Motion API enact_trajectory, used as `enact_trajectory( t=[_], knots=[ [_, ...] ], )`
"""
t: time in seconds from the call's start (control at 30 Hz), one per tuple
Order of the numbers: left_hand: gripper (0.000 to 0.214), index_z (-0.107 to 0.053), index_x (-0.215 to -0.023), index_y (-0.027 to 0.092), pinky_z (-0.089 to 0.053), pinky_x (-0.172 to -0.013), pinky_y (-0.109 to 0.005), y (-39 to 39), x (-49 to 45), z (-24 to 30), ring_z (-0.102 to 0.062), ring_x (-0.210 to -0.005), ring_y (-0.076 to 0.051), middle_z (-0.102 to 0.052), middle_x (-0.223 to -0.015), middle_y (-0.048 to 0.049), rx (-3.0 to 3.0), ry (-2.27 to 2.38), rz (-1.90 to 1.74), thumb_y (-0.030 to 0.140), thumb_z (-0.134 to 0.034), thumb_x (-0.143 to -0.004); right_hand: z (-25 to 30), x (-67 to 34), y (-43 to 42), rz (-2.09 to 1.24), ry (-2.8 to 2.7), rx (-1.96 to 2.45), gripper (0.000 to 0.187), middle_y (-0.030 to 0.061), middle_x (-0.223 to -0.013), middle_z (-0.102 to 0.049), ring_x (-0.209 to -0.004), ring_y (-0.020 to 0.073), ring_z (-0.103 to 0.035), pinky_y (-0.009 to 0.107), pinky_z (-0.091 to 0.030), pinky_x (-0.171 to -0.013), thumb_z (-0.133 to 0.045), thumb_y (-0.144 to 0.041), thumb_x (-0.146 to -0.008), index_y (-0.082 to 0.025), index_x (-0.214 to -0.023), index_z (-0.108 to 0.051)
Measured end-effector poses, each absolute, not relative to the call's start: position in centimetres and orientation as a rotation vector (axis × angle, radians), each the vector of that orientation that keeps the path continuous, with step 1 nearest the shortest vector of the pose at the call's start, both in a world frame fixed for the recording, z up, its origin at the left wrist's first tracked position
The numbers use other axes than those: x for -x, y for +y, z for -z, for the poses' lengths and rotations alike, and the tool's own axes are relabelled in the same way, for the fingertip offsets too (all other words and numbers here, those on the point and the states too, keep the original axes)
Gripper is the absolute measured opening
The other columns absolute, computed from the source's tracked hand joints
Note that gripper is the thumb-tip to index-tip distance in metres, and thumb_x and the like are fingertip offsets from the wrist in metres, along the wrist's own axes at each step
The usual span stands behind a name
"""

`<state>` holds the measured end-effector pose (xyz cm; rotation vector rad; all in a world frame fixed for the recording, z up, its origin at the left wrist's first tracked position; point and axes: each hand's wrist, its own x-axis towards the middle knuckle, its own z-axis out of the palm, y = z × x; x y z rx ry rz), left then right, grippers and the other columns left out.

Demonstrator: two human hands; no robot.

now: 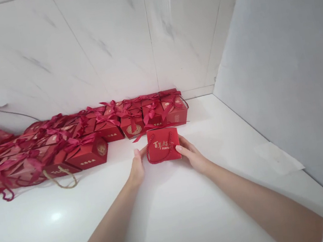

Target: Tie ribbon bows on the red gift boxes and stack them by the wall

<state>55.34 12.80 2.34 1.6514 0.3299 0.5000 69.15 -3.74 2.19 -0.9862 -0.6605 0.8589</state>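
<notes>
A small red gift box (162, 139) with gold lettering and a twisted red cord handle stands in the middle of the white surface. My right hand (191, 154) grips its right side, thumb on the front face and fingers round the edge. On the other side, my left hand (138, 166) has its thumb raised and its fingers reaching against the box's left edge; the fingertips are partly hidden. Just behind the box is a row of red boxes tied with ribbon bows, the nearest being a ribboned box (176, 112) at the row's right end.
More red boxes (85, 155) crowd the left side, some with loose cord handles on the white tabletop (170, 213). A marbled tile wall (118, 42) closes off the back. Along the right runs a grey panel (292, 55), with a whitish sheet (280, 157) at its foot.
</notes>
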Motion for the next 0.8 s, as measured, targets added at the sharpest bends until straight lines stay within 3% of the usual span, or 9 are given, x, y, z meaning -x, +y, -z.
enact_trajectory(
  t=[0.13, 0.33, 0.8],
  knots=[
    [0.063, -0.057, -0.136, 0.017, -0.031, -0.118, -0.041, 13.0, -55.3, -3.1, -0.047, -0.134, -0.028, -0.057, -0.139, -0.0056, -1.873, 0.325, -0.492, 0.06, -0.032, -0.098, -1.8, -69.6, -3.6, -0.878, -0.6, 0.947, 0.072, 0.0075, -0.143, -0.05, -0.134, 0.0286, -0.046, 0.049, -0.042, -0.109, -0.07, -0.05, -0.083, -0.031, -0.146, -0.041],
    [0.056, -0.051, -0.141, 0.017, -0.038, -0.112, -0.043, 13.5, -55.0, -2.9, -0.049, -0.132, -0.031, -0.051, -0.144, -0.011, -1.99, 0.084, -0.458, 0.051, -0.044, -0.097, -1.8, -69.6, -3.7, -0.879, -0.564, 0.881, 0.053, 0.0056, -0.141, -0.053, -0.13, 0.027, -0.05, 0.05, -0.039, -0.111, -0.069, -0.047, -0.085, -0.029, -0.133, -0.053],
    [0.058, -0.048, -0.143, 0.015, -0.038, -0.111, -0.043, 13.4, -55.4, -2.8, -0.049, -0.132, -0.03, -0.05, -0.145, -0.0123, -2.023, 0.11, -0.463, 0.052, -0.041, -0.098, -2.8, -69.5, -3.8, -0.916, -0.506, 0.892, 0.051, 0.0062, -0.138, -0.055, -0.131, 0.0279, -0.05, 0.052, -0.04, -0.111, -0.069, -0.049, -0.083, -0.027, -0.128, -0.055]
  ],
)
